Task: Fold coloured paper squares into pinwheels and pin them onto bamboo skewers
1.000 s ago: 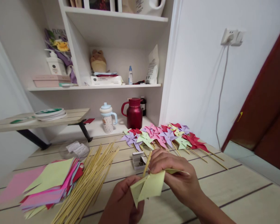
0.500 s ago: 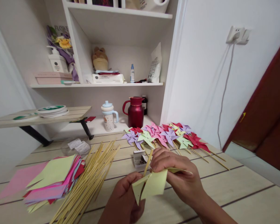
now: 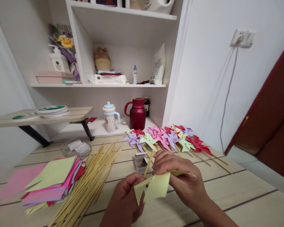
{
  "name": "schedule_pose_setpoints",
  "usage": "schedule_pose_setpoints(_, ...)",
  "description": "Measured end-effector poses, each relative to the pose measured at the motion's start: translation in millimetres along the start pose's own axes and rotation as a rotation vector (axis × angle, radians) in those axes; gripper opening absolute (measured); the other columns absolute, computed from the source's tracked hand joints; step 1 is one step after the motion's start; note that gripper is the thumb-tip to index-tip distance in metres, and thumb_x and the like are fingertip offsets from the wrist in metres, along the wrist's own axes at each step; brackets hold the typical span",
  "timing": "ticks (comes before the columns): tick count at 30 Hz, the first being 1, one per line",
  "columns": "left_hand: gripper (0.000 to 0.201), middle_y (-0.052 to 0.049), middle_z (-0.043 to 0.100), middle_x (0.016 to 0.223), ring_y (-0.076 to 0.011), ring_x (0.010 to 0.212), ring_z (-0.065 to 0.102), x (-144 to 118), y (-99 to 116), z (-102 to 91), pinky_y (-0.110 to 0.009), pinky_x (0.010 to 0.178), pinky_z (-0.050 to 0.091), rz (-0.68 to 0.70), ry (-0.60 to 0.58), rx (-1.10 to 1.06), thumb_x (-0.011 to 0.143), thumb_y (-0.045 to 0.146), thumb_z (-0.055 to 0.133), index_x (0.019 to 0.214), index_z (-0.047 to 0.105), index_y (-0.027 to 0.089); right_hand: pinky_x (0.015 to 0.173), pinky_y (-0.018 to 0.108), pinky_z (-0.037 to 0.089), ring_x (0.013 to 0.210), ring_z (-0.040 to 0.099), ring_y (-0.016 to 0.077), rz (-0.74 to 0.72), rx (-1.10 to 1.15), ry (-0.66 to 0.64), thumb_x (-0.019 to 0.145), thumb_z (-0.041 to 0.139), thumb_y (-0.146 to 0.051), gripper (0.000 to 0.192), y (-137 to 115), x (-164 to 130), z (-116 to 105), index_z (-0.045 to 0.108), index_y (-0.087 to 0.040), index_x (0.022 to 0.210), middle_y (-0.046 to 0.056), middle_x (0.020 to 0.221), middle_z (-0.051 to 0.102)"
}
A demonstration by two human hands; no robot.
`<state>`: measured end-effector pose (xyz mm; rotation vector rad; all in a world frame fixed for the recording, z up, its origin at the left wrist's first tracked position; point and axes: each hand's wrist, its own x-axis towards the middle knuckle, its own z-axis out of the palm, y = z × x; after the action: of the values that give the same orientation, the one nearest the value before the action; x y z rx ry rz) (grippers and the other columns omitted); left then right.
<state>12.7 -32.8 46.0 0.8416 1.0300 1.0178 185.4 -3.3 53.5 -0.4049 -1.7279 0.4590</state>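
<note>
Pale yellow cut paper [image 3: 158, 186], bent into partly folded flaps, is held between my two hands above the table. My right hand [image 3: 180, 173] is closed on the paper from the right, fingertips pressed together near its top centre. My left hand [image 3: 126, 198] is closed below and left, gripping a wooden stick [image 3: 148, 164] whose end sticks up behind the paper. Its lower fingers are partly hidden by the paper. Just beyond the hands stands a small open box [image 3: 141, 161] with small dark pieces in it.
Left of my hands lie a loose bundle of thin wooden sticks [image 3: 90, 179] and a stack of coloured paper [image 3: 54, 173]. Finished paper pinwheels [image 3: 165, 137] are heaped at the back right. Behind stand a red jug [image 3: 137, 113] and a cup [image 3: 109, 118]; a raised board [image 3: 80, 113] is at left.
The stick has tilted slightly and its upper end has shifted a little left. Both hands keep nearly the same hold on the paper.
</note>
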Motion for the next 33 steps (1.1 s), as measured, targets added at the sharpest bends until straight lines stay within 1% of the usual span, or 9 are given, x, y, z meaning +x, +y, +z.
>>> schedule_pose_setpoints(3, 0.015, 0.008, 0.04, 0.043, -0.0048, 0.041, 0.027, 8, -6, -3.9, -0.018, 0.044, 0.019, 0.058, -0.04, 0.083, 0.068, 0.034, 0.07, 0.069, 0.069, 0.019, 0.077, 0.044, 0.053, 0.074, 0.065, 0.0203, -0.006, -0.009, 0.003, 0.085, 0.063, -0.007, 0.022, 1, 0, 0, 0.074, -0.024, 0.092, 0.004, 0.077, 0.073)
schedule_pose_setpoints(7, 0.016, 0.007, 0.04, 0.038, -0.0072, 0.044, 0.029, 12, -9, -5.9, -0.02, 0.048, 0.026, 0.214, -0.083, 0.199, 0.071, 0.028, 0.063, 0.062, 0.071, 0.017, 0.075, 0.043, 0.054, 0.073, 0.065, 0.0201, 0.006, -0.013, 0.004, 0.085, 0.062, -0.006, 0.023, 1, 0, 0, 0.074, -0.025, 0.091, 0.004, 0.077, 0.073)
schedule_pose_setpoints(11, 0.019, 0.006, 0.041, 0.04, -0.0086, 0.044, 0.031, 10, -8, -4.7, -0.022, 0.048, 0.027, 0.279, -0.024, 0.218, 0.072, 0.029, 0.062, 0.067, 0.075, 0.016, 0.078, 0.044, 0.053, 0.073, 0.065, 0.0197, -0.004, -0.008, -0.004, 0.084, 0.062, -0.006, 0.024, 2, 0, 0, 0.074, -0.025, 0.092, 0.003, 0.077, 0.073)
schedule_pose_setpoints(14, 0.02, 0.004, 0.046, 0.044, -0.0093, 0.045, 0.034, 9, -6, -5.2, -0.022, 0.047, 0.028, 0.282, 0.015, 0.197, 0.071, 0.031, 0.064, 0.072, 0.077, 0.016, 0.078, 0.045, 0.052, 0.072, 0.064, 0.0199, 0.001, -0.01, 0.004, 0.086, 0.062, -0.01, 0.02, 2, 0, 0, 0.075, -0.025, 0.09, 0.004, 0.076, 0.072)
schedule_pose_setpoints(19, 0.018, 0.002, 0.052, 0.046, -0.0102, 0.046, 0.038, 7, -3, -4.2, -0.022, 0.046, 0.031, 0.295, 0.032, 0.193, 0.068, 0.032, 0.067, 0.069, 0.078, 0.018, 0.077, 0.044, 0.053, 0.073, 0.065, 0.0202, 0.01, -0.011, 0.003, 0.086, 0.063, -0.01, 0.019, 2, 0, 1, 0.075, -0.024, 0.09, 0.004, 0.077, 0.072)
schedule_pose_setpoints(24, 0.016, 0.0, 0.059, 0.049, -0.0107, 0.047, 0.041, 1, 0, 2.1, -0.022, 0.047, 0.034, 0.334, 0.132, 0.142, 0.067, 0.031, 0.068, 0.065, 0.078, 0.019, 0.075, 0.043, 0.052, 0.072, 0.064, 0.0198, 0.016, -0.016, 0.011, 0.085, 0.064, -0.008, 0.021, 1, 0, 1, 0.075, -0.025, 0.09, 0.004, 0.076, 0.072)
schedule_pose_setpoints(27, 0.014, -0.001, 0.066, 0.054, -0.0116, 0.047, 0.044, 0, 0, 1.5, -0.023, 0.048, 0.037, 0.355, 0.188, 0.144, 0.066, 0.031, 0.071, 0.065, 0.079, 0.019, 0.075, 0.043, 0.052, 0.072, 0.065, 0.0203, 0.017, -0.023, 0.009, 0.085, 0.063, -0.009, 0.02, 1, 0, 1, 0.075, -0.025, 0.09, 0.004, 0.076, 0.073)
schedule_pose_setpoints(30, 0.011, -0.003, 0.071, 0.059, -0.0142, 0.051, 0.051, 2, -3, -1.9, -0.025, 0.053, 0.044, 0.371, 0.195, 0.174, 0.062, 0.029, 0.074, 0.067, 0.08, 0.02, 0.076, 0.043, 0.053, 0.072, 0.065, 0.0206, 0.02, -0.033, 0.008, 0.085, 0.063, -0.01, 0.019, 2, -1, 1, 0.075, -0.025, 0.089, 0.004, 0.075, 0.072)
schedule_pose_setpoints(33, 0.01, -0.003, 0.072, 0.061, -0.0158, 0.054, 0.055, 3, -6, -3.1, -0.025, 0.054, 0.045, 0.384, 0.239, 0.168, 0.062, 0.028, 0.075, 0.066, 0.08, 0.022, 0.077, 0.044, 0.052, 0.072, 0.065, 0.0206, 0.017, -0.033, 0.002, 0.085, 0.063, -0.009, 0.02, 2, -1, 1, 0.074, -0.024, 0.089, 0.004, 0.075, 0.072)
